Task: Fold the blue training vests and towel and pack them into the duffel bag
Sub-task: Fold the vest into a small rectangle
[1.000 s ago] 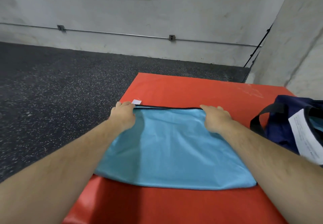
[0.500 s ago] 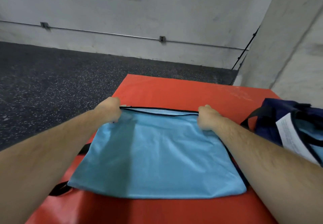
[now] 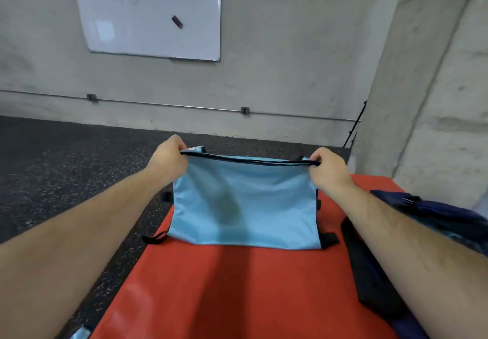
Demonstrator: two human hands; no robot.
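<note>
Pinching the blue vest (image 3: 245,206) in left hand (image 3: 169,157) and right hand (image 3: 328,171) fingers (image 3: 317,158), we see the duffel bag (image 3: 443,214), perhaps open, right of them.

1. Left hand (image 3: 169,157): fingers curled, pinching the left top corner of the blue vest (image 3: 243,201); back of hand faces the camera.
2. Right hand (image 3: 328,173): fingers curled, pinching the right top corner; knuckles uppermost.
3. Forearms: bare, extended forward from the lower corners of the view, hands held well apart.
</note>
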